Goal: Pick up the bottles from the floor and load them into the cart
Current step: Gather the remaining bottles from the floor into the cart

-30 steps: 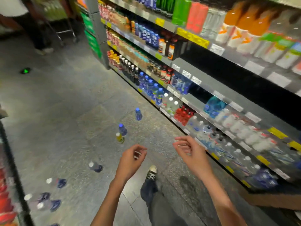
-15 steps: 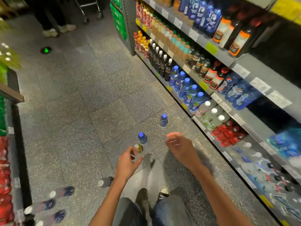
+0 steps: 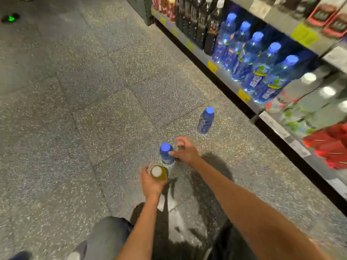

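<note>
Three bottles stand upright on the speckled floor in front of me. My left hand (image 3: 150, 182) grips the nearest one, a yellow bottle with a white cap (image 3: 159, 173). Just beyond it stands a blue bottle with a blue cap (image 3: 165, 153). My right hand (image 3: 185, 152) is at that bottle's right side, fingers spread and curving toward it, fingertips touching or nearly touching its neck. A second blue-capped bottle (image 3: 205, 120) stands farther off to the right. No cart is in view.
A store shelf (image 3: 242, 95) runs along the right, stocked with blue water bottles, dark bottles and red packs. My knees (image 3: 109, 235) are low at the bottom of the frame. A small green-lit object (image 3: 10, 18) lies far left on the floor.
I have crouched down and moved closer to the bottles. My left hand has closed round the yellow bottle, and my right hand has reached down beside the near blue bottle.
</note>
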The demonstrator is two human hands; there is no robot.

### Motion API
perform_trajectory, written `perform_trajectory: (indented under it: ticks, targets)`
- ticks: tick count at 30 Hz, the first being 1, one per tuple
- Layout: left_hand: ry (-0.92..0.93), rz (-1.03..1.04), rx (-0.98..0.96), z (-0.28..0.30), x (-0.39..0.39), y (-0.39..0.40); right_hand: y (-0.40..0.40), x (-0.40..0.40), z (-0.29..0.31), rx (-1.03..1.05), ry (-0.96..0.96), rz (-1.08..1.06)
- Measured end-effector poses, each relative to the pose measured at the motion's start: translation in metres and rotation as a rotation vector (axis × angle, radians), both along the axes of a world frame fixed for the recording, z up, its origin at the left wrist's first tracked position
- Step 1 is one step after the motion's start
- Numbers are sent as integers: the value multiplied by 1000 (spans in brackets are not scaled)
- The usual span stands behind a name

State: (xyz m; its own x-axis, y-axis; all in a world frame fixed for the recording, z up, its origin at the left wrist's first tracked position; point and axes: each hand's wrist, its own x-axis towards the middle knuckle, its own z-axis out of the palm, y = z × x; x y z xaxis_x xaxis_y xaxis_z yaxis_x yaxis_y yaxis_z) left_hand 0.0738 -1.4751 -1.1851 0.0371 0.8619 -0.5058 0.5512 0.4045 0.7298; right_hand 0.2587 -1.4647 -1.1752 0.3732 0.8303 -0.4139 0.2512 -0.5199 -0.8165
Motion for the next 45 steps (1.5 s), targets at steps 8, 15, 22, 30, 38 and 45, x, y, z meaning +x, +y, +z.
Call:
perform_trajectory:
  ticks: [8, 15, 22, 30, 38, 45]
  targets:
    - [-46, 184, 13, -55, 18, 9, 19, -17, -77, 145, -60, 64]
    - [-21, 33, 81, 24, 14, 14, -24, 1, 1, 116, -77, -79]
    - [-51, -223, 132, 256, 27, -18, -121, 32, 253, 128, -46, -251]
    - [-104, -607, 96, 544, 58, -90, -238, 42, 554, 190, -137, -553]
    - [-287, -904, 275, 705, 92, -155, -351, 7, 706, 324, -312, -823]
    - [-434, -1273, 391, 772, 105, -219, -461, -58, 769, 378, -502, -1075]
